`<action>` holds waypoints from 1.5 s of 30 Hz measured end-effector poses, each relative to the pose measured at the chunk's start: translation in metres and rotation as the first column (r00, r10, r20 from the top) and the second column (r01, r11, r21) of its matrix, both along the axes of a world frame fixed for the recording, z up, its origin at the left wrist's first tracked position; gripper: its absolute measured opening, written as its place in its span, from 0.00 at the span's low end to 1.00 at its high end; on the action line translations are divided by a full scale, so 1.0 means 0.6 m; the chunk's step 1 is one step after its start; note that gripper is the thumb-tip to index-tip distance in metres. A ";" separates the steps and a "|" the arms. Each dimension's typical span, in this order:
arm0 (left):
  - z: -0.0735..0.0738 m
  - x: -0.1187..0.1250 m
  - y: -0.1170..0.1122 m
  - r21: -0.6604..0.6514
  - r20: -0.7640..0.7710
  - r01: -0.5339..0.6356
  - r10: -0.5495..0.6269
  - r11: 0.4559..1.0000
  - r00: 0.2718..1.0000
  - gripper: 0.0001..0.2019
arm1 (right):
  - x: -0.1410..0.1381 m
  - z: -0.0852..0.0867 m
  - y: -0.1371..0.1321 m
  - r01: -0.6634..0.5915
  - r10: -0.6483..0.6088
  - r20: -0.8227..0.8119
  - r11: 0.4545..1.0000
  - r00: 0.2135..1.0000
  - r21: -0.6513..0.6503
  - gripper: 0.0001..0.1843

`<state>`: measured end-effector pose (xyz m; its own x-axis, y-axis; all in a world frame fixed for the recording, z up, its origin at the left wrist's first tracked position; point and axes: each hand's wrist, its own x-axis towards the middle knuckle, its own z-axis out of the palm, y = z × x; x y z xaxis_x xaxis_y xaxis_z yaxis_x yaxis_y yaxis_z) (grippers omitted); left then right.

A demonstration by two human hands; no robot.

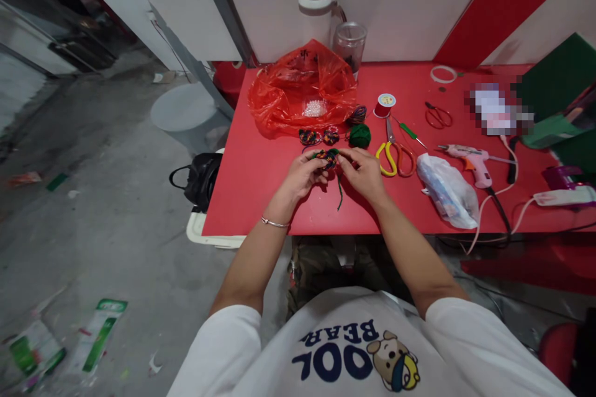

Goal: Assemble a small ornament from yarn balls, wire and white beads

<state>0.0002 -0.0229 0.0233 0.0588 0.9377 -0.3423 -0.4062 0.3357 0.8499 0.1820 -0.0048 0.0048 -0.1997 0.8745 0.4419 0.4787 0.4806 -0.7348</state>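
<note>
My left hand (303,177) and my right hand (364,172) meet over the red table (251,198), fingers pinched together on a small multicoloured yarn piece (327,157). A green yarn tail (339,191) hangs from it onto the table. Just beyond lie two finished multicoloured yarn pieces (318,135) and a green yarn ball (360,135). A thin bracelet sits on my left wrist.
A red plastic bag (300,87) with white beads lies behind. To the right are a red thread spool (384,104), yellow-orange scissors (395,155), small red scissors (437,115), a crochet hook (412,133), a plastic packet (447,191) and a pink glue gun (470,161). A black bag (200,178) sits left of the table.
</note>
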 end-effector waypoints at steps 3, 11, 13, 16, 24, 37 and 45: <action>0.000 0.000 0.000 -0.005 -0.012 0.009 -0.009 1.000 1.000 0.14 | 0.002 -0.004 0.004 -0.038 0.038 -0.007 0.999 0.999 -0.008 0.16; 0.004 0.001 -0.004 0.021 -0.022 0.031 -0.031 0.999 0.999 0.14 | -0.001 -0.005 0.004 -0.051 0.051 -0.014 0.999 0.999 -0.019 0.16; 0.004 0.001 -0.004 0.021 -0.013 0.033 -0.032 0.999 0.999 0.13 | -0.003 -0.003 0.001 -0.020 0.020 -0.005 1.000 1.000 -0.003 0.15; 0.002 0.000 -0.003 0.023 0.002 0.017 -0.017 1.000 1.000 0.12 | -0.004 -0.001 -0.001 0.047 -0.048 0.028 0.998 0.998 0.031 0.14; 0.001 0.001 0.000 0.025 0.010 0.025 -0.026 0.999 1.000 0.11 | -0.008 0.002 -0.005 0.042 -0.042 0.003 0.999 0.999 0.029 0.15; 0.005 0.001 0.000 0.032 0.003 -0.005 0.005 0.999 1.000 0.14 | 0.012 0.017 -0.018 0.000 -0.005 -0.093 0.999 0.996 -0.053 0.19; -0.003 -0.003 0.003 0.022 -0.002 0.057 -0.057 0.998 0.998 0.14 | 0.260 0.084 -0.076 0.645 -0.681 0.283 0.732 0.676 0.219 0.21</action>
